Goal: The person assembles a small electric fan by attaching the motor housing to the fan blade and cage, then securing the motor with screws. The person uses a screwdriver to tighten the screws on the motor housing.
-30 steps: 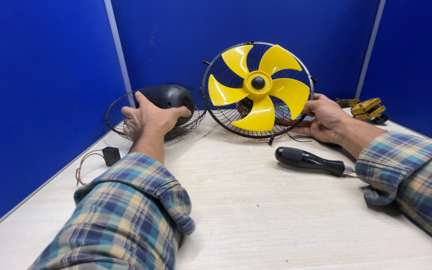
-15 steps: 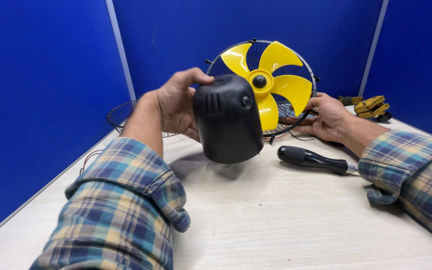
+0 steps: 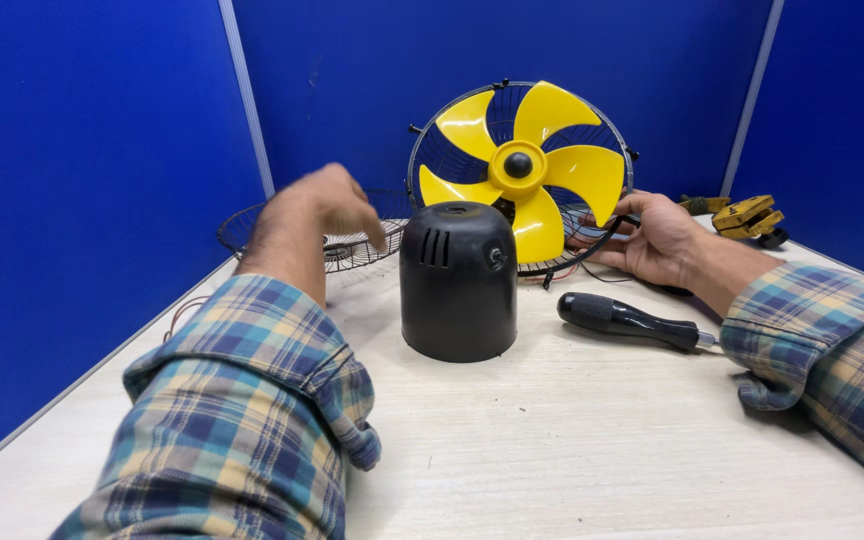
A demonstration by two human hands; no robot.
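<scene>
Two hands on my screen: the right hand (image 3: 657,240) grips the upright fan (image 3: 520,175) at its guard's lower rim, the left hand (image 3: 324,208) hovers empty, fingers loose, beside the black cover (image 3: 457,285) standing mid-table, screwdriver (image 3: 627,320) nearby.

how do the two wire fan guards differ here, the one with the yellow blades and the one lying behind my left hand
The guard with the yellow blades stands upright; the loose guard lies flat on the table. The upright guard has the blades mounted in front of it; the loose one shows none. The right hand grips the upright guard's rim, while the left hand is open in front of the loose one; whether it touches it is unclear. Both are round, dark wire grilles.
</scene>
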